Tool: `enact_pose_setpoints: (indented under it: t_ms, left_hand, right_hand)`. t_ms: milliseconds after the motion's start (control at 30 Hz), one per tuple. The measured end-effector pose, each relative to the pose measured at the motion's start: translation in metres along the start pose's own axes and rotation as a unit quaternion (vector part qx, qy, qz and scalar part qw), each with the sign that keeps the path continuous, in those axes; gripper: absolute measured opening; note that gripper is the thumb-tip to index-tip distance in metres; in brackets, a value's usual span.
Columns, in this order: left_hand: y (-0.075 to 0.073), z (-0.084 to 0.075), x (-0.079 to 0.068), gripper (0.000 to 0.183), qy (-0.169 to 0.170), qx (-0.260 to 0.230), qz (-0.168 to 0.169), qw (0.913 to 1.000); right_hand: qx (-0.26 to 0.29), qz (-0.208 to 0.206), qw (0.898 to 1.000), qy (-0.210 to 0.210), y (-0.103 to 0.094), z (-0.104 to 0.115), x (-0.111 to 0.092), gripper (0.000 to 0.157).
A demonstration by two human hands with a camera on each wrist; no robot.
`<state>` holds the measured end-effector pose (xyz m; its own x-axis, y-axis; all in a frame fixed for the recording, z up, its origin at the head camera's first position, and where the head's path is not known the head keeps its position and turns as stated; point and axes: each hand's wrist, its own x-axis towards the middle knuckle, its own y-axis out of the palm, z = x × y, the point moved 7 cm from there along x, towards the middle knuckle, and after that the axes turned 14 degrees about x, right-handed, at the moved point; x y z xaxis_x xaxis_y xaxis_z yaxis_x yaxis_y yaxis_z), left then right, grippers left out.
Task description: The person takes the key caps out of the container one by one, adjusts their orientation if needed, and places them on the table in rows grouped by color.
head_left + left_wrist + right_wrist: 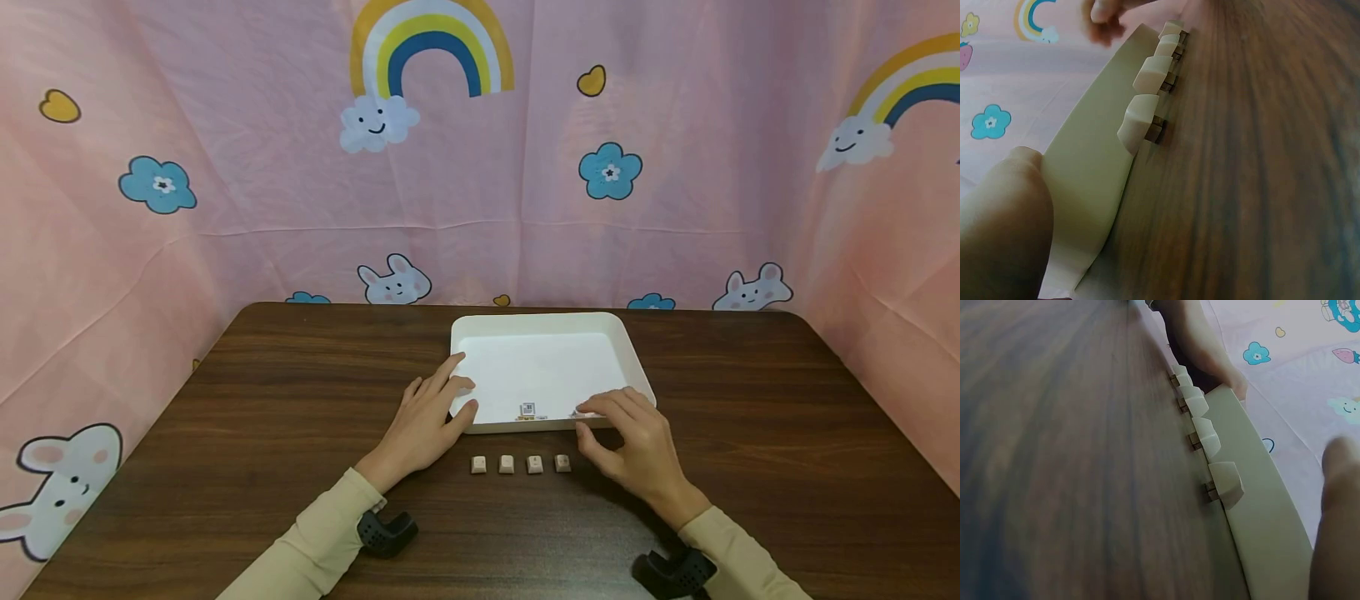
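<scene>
My left hand (pixel 423 425) lay with its fingers spread over the left edge of the white tray (pixel 540 375), thumb apart from the rest; my right hand (pixel 637 433) hung over the near right corner, its fingers bent across the near wall and its thumb parted from them, and whether those fingertips touched the little pale bit under them I could not tell; four pale keycaps (pixel 506 464) stood in a row on the bench (pixel 337 358), just in front of the tray and apart from one another, while a small marked piece (pixel 528 409) showed inside it by the near wall. The likeliest slip, I judged, was my right thumb or wrist dropping too low and catching the rightmost keycap, which could tip it or knock the row crooked; leaning hard on the rim with my left hand might skid the tray forward, or rock it, and shift what was inside; and since such small caps offered little to pinch, a hurried grip could squirt one away across the bench.
</scene>
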<state>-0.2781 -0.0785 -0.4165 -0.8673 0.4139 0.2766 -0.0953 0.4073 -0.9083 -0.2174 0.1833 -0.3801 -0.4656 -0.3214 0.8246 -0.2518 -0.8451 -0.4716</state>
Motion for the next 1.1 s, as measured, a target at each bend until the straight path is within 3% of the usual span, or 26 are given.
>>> enact_pose_setpoints:
  t_ms: [200,467,667,1100]
  left_hand:
    - [0.000,0.000,0.000,0.035,0.001,0.000,0.002,1.0000]
    - [0.001,0.000,0.000,0.035,0.000,0.003,0.000,1.0000]
    - [0.001,0.001,0.000,0.035,-0.002,-0.002,0.001,1.0000]
    - [0.002,0.001,0.000,0.035,-0.004,-0.001,0.004,1.0000]
  right_hand:
    - [-0.063,0.041,0.988,0.133,0.002,-0.018,-0.006,0.042]
    - [-0.134,0.095,0.966,0.201,0.007,-0.028,-0.012,0.049]
    - [-0.166,0.117,0.957,0.206,0.010,-0.027,-0.013,0.043]
    - [-0.181,0.106,0.963,0.169,0.011,-0.025,-0.012,0.040]
